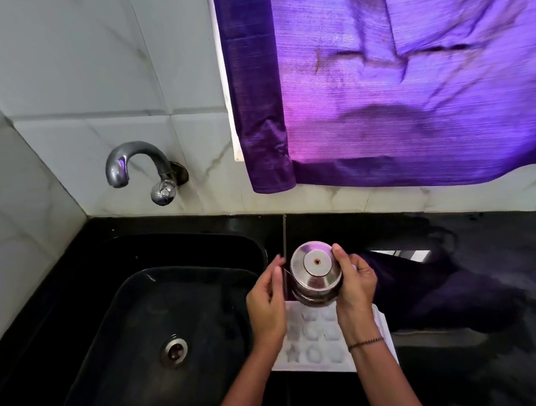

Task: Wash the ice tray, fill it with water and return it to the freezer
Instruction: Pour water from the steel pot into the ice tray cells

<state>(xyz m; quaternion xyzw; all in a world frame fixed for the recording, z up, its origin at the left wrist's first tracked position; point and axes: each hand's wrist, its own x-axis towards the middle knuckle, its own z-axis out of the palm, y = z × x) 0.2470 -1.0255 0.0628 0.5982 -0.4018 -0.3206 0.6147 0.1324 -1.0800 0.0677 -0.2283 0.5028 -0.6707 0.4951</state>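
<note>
Right hand (pixel 356 281) wraps around a steel pot (pixel 315 274), tipped bottom-up. Left hand (pixel 267 305) sits just beside it, fingers loosely curled, gripping nothing I can make out. Under both wrists lies the white ice tray (pixel 314 340); the black sink (pixel 134 332) sits left of them.

Sink basin (pixel 115 334) open and unobstructed below the tap (pixel 137 165), counter (pixel 503 310) right of tray bare (wet sheen), steel vessel (pixel 315 274) and both hands crowd the ice tray (pixel 311 340), curtain (pixel 395 73) overhangs rear wall.
</note>
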